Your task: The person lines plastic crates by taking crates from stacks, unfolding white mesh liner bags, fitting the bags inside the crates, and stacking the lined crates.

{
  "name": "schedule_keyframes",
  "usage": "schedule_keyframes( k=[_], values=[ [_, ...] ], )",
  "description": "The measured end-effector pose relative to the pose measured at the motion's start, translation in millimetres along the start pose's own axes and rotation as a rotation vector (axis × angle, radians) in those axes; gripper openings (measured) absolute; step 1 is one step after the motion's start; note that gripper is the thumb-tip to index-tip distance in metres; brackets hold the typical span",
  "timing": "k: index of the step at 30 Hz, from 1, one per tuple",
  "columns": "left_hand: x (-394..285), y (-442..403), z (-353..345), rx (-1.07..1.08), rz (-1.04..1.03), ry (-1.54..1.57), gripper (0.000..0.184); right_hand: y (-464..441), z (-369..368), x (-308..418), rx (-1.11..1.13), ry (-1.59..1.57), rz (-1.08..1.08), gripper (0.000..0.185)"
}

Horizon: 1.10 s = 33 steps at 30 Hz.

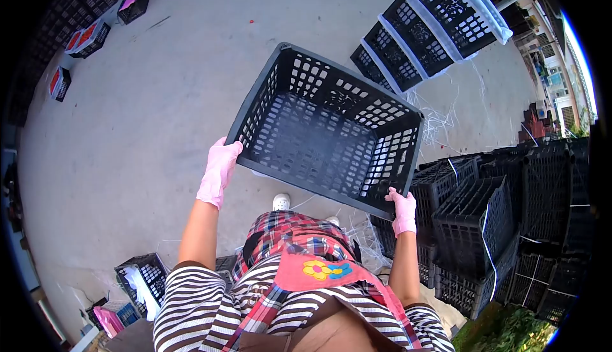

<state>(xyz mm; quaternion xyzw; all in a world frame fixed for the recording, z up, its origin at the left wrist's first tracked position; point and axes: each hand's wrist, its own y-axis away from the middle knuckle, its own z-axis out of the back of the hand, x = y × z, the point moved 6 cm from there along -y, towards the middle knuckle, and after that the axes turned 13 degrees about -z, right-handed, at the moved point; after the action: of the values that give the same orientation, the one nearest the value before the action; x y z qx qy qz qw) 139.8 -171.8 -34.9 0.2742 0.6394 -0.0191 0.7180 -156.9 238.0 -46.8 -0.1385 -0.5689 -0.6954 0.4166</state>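
Observation:
A black plastic crate (312, 141) with slotted sides is held up in front of me, tilted, its inside showing no contents. My left hand (222, 166), in a pink glove, is closed on the crate's left end near the lower corner. At the lower right corner, my right hand (402, 210), gloved in pink too, grips the rim. Just beyond the crate, at the upper right, rises a stack of black crates (427, 30) with white liner edges between them.
Piled black crates (475, 224) bound with white straps stand close on my right. White strapping (433, 125) lies loose on the floor. Crates with red contents (86, 36) sit at the far left. A crate with a white bag (143, 288) is at the lower left.

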Motion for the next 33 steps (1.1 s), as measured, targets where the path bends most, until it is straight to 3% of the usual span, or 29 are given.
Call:
schedule_keyframes(
  k=[5, 6, 8, 9, 11, 12, 14, 15, 16, 17, 18, 20, 22, 24, 26, 27, 30, 31, 33],
  values=[
    [4, 11, -9, -0.013, 0.010, -0.008, 0.044, -9, 0, 5, -0.045, -0.007, -0.009, 0.012],
    [18, -3, -8, 0.097, -0.031, 0.089, 0.044, -11, 1, 8, -0.062, 0.027, 0.067, 0.011],
    [-15, 15, -25, 0.274, -0.093, 0.124, 0.050, -7, 2, 15, -0.103, 0.123, 0.010, 0.014],
    [-11, 9, -19, 0.359, -0.079, 0.156, 0.057, -20, 0, 9, -0.062, 0.169, 0.024, 0.016],
    [7, 2, 15, 0.253, 0.114, 0.038, 0.078, -13, -4, 10, 0.206, 0.039, -0.064, 0.029],
    [1, 5, 25, 0.211, 0.131, 0.001, 0.080, 8, -2, 29, 0.249, 0.172, -0.045, 0.041],
    [-35, 22, 27, 0.067, -0.144, -0.286, 0.076, 15, 12, 31, 0.365, 0.046, -0.118, 0.066],
    [-39, 25, 24, 0.084, -0.136, -0.306, 0.076, 16, 17, 22, 0.291, 0.000, -0.123, 0.070],
    [-52, 28, 21, 0.051, -0.279, -0.346, 0.075, 15, 20, 15, 0.220, -0.040, -0.120, 0.074],
    [-68, 32, 14, 0.016, -0.431, -0.380, 0.075, 19, 12, 15, 0.346, -0.007, -0.041, 0.078],
    [-74, 36, 2, 0.026, -0.442, -0.390, 0.075, 24, 7, 13, 0.288, 0.084, 0.072, 0.062],
    [-91, 74, -72, 0.173, -0.767, -0.745, 0.073, 20, 19, 8, -0.076, 0.348, 0.139, 0.044],
    [-69, 112, -158, 0.607, -0.834, -0.765, 0.073, 12, 20, 6, -0.033, 0.353, 0.153, 0.034],
    [-34, 130, -211, 0.808, -0.948, -1.135, 0.062, 14, 17, 14, -0.039, 0.343, 0.184, 0.030],
    [23, 108, -223, 0.973, -0.709, -1.695, 0.050, 15, 23, 13, -0.040, 0.358, 0.195, 0.028],
    [24, 110, -221, 0.855, -0.700, -1.639, 0.041, 12, 25, 11, -0.024, 0.375, 0.191, 0.029],
    [29, 120, -215, 0.845, -0.768, -1.688, 0.039, 4, 25, -12, -0.043, 0.350, 0.221, 0.027],
    [28, 126, -217, 0.853, -0.734, -1.696, 0.037, -1, 13, -24, -0.183, 0.700, 0.449, 0.019],
    [30, 136, -216, 0.882, -0.745, -1.703, 0.036, 10, 14, -30, -0.217, 0.791, 0.506, 0.016]
  ],
)
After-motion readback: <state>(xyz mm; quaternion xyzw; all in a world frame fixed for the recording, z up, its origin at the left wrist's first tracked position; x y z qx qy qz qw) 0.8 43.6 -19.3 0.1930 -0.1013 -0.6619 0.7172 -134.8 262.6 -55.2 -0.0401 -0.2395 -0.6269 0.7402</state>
